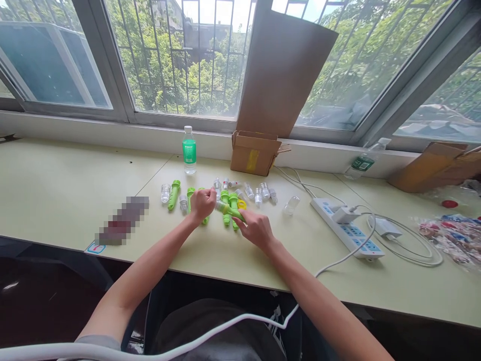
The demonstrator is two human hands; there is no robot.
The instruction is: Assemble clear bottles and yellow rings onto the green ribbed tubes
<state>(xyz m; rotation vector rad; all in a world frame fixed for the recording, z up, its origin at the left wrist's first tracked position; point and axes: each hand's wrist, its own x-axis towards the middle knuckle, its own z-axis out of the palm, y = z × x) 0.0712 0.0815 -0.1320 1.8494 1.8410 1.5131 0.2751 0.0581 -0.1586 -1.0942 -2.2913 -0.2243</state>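
My left hand (202, 203) is closed in a fist around the clear capped end of a small green tube (230, 211). My right hand (254, 228) pinches the green body of that same tube from the right. The tube hangs just above the pale table (67, 195). Under and behind my hands lie several more green tubes (174, 194) and small clear vials (165, 192) in a loose row. A yellow ring-like piece (242, 204) lies among them.
A water bottle with a green label (189, 150) stands behind the row. An open cardboard box (254, 152) leans at the window sill. A white power strip (347, 226) with plugs and cables lies to the right. Coloured packets (451, 238) sit at the far right.
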